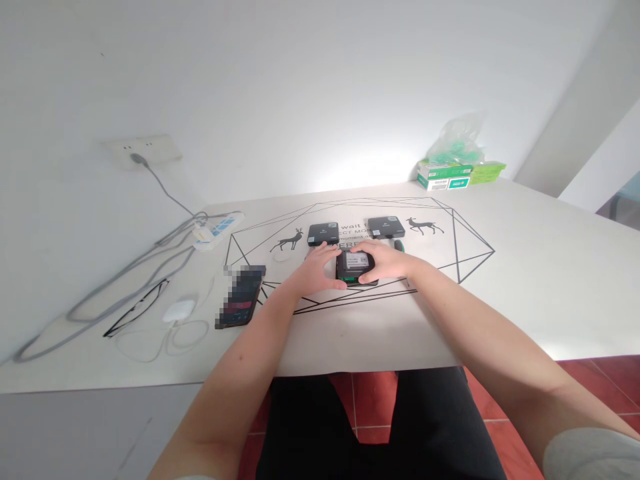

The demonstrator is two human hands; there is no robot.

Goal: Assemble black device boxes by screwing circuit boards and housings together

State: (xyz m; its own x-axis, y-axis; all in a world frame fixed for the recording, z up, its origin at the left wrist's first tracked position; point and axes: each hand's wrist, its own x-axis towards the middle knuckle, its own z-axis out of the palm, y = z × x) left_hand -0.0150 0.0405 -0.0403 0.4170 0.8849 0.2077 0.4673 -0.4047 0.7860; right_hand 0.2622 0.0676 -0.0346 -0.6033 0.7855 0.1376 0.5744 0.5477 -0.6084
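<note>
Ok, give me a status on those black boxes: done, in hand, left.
Done: nothing visibly finished. In hand: the left hand and right hand grip an opened box at the table's centre, its label and green board exposed. Left: two closed boxes behind it, one left and one right, lie untouched.

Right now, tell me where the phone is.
The phone lies on the white table, left of the left hand, with the glasses and white charger further left.
</note>
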